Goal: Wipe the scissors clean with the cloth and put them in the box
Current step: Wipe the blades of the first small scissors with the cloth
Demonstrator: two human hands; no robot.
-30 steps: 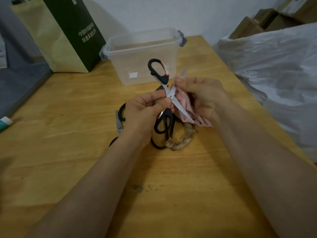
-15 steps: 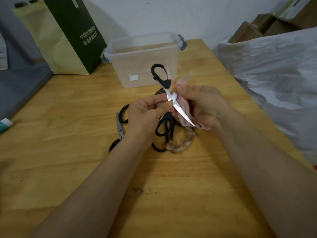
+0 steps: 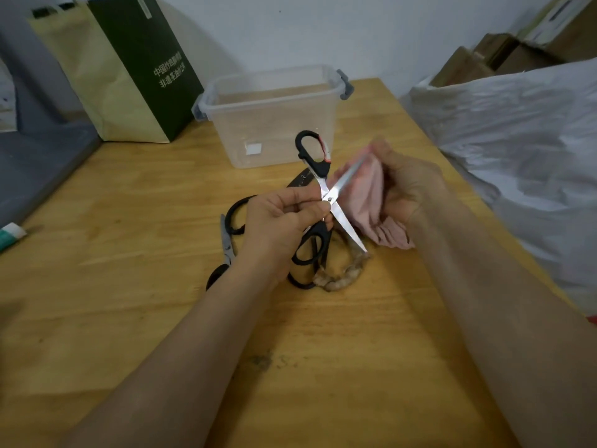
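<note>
My left hand [image 3: 284, 218] pinches black-handled scissors [image 3: 336, 202] near their pivot, above the wooden table [image 3: 129, 286]. The blades are spread open; one handle loop points up toward the box, the other hangs below my hand. My right hand [image 3: 410, 189] holds a pink cloth [image 3: 371, 202] pressed against the upper blade, whose tip looks blurred. The clear plastic box [image 3: 274, 124] with grey latches stands just behind, open and holding nothing I can see.
More black-handled scissors [image 3: 226, 247] lie on the table under my left hand, beside a brownish twisted rag [image 3: 345, 276]. A green and tan paper bag [image 3: 129, 69] stands back left. A white plastic sack [image 3: 517, 140] lies along the right edge. A tube [image 3: 11, 232] lies far left.
The scissor blades have spread wider. My right hand with the cloth has slid up along the upper blade toward its tip. My left hand keeps its pinch.
</note>
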